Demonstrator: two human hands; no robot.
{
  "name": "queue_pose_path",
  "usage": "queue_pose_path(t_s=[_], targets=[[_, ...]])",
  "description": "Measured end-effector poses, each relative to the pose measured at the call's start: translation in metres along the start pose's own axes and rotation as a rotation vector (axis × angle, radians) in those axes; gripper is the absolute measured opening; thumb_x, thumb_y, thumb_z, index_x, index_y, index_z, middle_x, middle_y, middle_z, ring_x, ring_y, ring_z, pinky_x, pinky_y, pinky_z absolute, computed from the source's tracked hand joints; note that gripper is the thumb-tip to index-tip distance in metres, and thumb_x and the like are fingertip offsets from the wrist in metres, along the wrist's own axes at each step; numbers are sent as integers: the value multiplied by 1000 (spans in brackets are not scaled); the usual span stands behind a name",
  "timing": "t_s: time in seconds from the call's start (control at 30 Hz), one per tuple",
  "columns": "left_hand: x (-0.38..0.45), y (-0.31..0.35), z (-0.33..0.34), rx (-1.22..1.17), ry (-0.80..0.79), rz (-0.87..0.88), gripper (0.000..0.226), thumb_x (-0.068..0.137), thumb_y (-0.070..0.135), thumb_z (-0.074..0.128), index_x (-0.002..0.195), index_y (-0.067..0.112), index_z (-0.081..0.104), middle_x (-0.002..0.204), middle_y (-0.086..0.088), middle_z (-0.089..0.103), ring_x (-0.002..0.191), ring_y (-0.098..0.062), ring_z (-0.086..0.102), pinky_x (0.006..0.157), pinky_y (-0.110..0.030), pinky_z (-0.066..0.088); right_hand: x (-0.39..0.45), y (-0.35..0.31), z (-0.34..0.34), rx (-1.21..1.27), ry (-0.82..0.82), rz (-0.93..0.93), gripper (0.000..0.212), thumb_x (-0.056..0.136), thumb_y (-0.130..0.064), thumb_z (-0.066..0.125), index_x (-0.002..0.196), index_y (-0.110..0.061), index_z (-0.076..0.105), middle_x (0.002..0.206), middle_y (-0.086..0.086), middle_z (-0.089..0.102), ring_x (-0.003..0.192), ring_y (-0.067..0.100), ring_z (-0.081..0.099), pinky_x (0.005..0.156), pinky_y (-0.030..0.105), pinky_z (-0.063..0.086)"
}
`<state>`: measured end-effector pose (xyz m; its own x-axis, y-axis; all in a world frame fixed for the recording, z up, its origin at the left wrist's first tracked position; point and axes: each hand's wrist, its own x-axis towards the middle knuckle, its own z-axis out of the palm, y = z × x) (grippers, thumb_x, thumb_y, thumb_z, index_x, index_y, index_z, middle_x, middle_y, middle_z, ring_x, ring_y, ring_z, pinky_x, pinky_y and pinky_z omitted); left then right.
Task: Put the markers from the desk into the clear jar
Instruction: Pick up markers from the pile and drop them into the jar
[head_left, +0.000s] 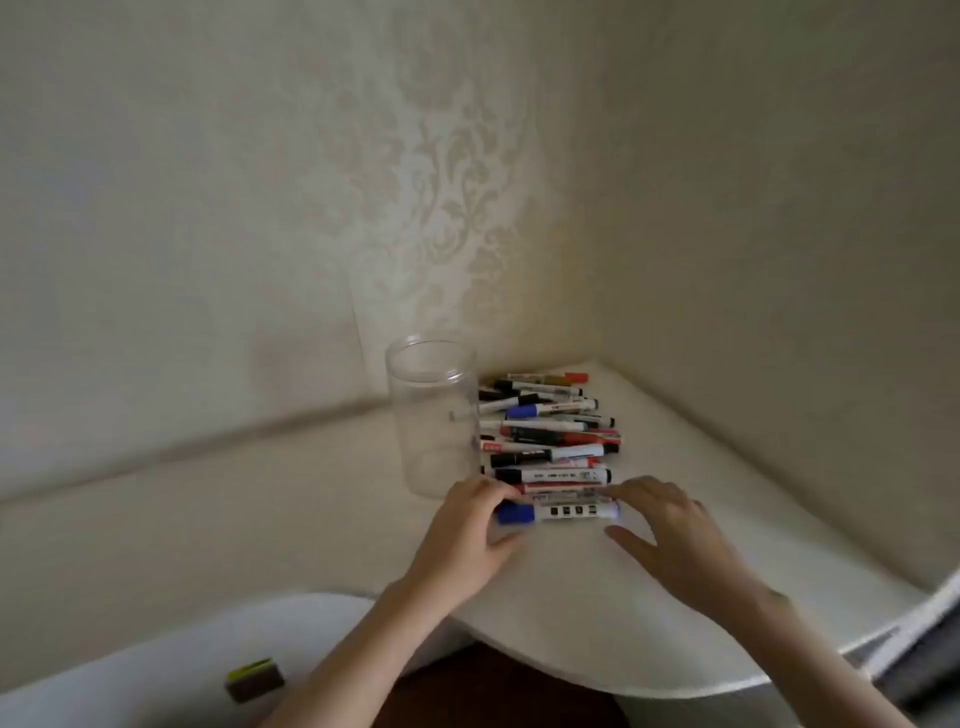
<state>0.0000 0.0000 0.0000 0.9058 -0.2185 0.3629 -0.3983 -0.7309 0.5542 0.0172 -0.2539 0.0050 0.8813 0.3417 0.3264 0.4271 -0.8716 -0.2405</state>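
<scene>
Both hands (467, 525) (670, 530) partly hide the blue-capped marker's (558, 512) ends.

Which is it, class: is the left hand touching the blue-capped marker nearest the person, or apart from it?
Touching. The head view shows the left hand with its fingertips laid on the blue cap end of the marker, no gap between them.

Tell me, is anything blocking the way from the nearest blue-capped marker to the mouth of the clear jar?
Nothing visible blocks it. The blue-capped marker lies at the near end of the marker pile, just right of the clear jar, whose mouth is open with no lid and looks empty.
</scene>
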Motion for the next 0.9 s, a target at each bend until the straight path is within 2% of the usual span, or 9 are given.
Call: queue_pose_path(t_s=[0.2,0.33,0.4,0.5,0.57,0.67,0.8,0.83,0.9], targets=[[16,15,12,209,-3,-7,22,87,30,68,109,24,66,119,6,57,113,-14,48,97,-23,42,13,-18,9,80,-37,97,31,88,-38,61,118,-30,61,125,-4,56,110,16,55,93,31,47],[14,5,6,177,-32,-7,20,90,29,66,109,24,63,125,7,52,117,-9,47,100,-21,42,18,-19,13,149,-67,65,32,87,-45,61,116,-32,63,121,-8,55,109,12,55,93,24,47],[10,0,0,171,-36,-15,16,90,29,65,105,24,61,121,10,52,110,-4,50,96,-18,43,21,-15,11,141,-25,79,29,91,-45,54,113,-31,66,114,-8,55,104,12,56,89,26,47],[5,-3,-20,60,-10,-59,13,87,21,69,95,27,61,104,13,60,89,0,57,79,-11,43,23,-4,8,63,26,131,29,96,-42,44,110,-27,66,113,-7,56,102,16,55,85,29,45],[5,-3,-36,-70,29,-102,16,81,16,75,88,27,65,92,12,66,81,-4,62,74,-12,45,23,2,10,1,-31,101,28,92,-44,50,116,-33,61,116,-10,55,104,15,53,85,29,43],[11,4,-55,-285,161,-158,21,75,11,80,83,25,66,80,10,70,73,-1,66,71,-15,50,22,-1,12,35,-48,97,26,89,-45,56,110,-31,61,112,-8,59,101,14,55,82,27,43],[20,25,-79,-496,265,-155,25,80,9,77,95,25,65,89,7,73,85,-9,70,77,-20,54,19,-14,3,92,-95,81,9,93,-35,56,101,-33,55,108,-11,62,96,8,58,86,25,49],[23,31,-88,-527,294,-119,25,82,8,75,98,24,64,91,6,72,87,-10,71,79,-21,54,19,-18,-5,167,-80,82,11,91,-30,60,95,-38,54,103,-13,65,90,4,61,82,23,53],[30,45,-112,-578,392,-52,25,85,4,71,102,20,62,92,2,72,86,-10,71,80,-19,54,25,-25,-28,344,55,120,28,86,-22,68,85,-46,55,88,-15,70,77,-1,67,71,20,57]])
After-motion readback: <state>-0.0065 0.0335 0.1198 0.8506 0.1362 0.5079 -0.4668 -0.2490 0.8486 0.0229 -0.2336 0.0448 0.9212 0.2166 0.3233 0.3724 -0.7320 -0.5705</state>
